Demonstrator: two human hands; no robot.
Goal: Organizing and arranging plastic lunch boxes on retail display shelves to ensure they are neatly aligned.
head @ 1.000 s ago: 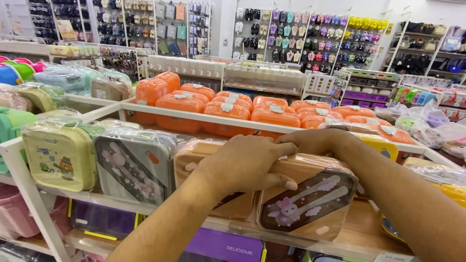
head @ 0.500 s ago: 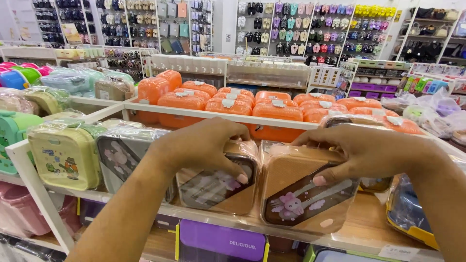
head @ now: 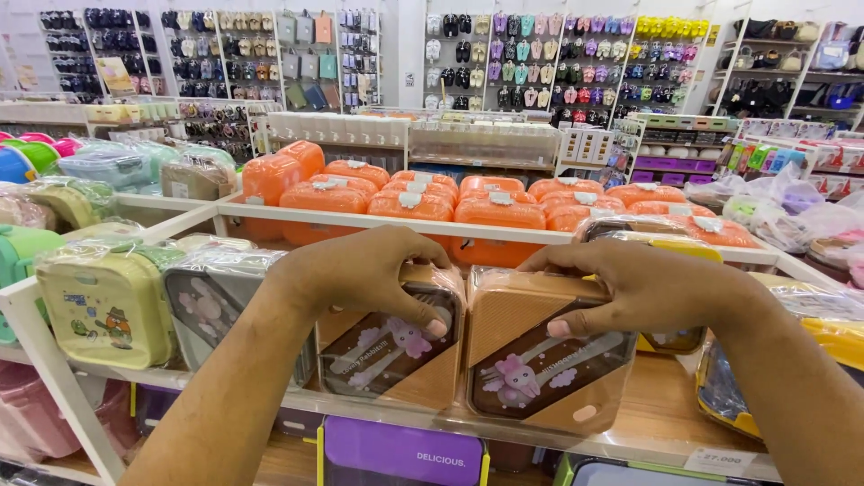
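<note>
1. Left hand (head: 364, 270): it grasps the top edge of the left tan lunch box (head: 396, 346), fingers curled over the lid and thumb on the front face. The box stands on edge at the front of the wooden shelf (head: 657, 418), tilted slightly back.
2. Right hand (head: 643, 288): it grasps the top of the right tan lunch box (head: 544, 360), fingers spread across the upper edge and thumb pressing the front. This box stands on the same shelf, touching its neighbour along one side.
3. Procedure: keep each box gripped by its top edge, hold the dark printed faces toward the aisle, and press the two sides flush so that neither tips over the white shelf rail (head: 360, 220) line in front. The plastic wrap looks slippery; a firm pinch is advisable.
4. Count, tan lunch boxes in hand: two, one per hand.
5. Count, adjacent stock: one grey lunch box (head: 216, 301) just left of the left hand, then one yellow-green lunch box (head: 108, 301) beside it.
6. Count, orange lidded containers (head: 499, 211) on the tier behind: about a dozen; the exact number cannot be determined because they overlap.
</note>
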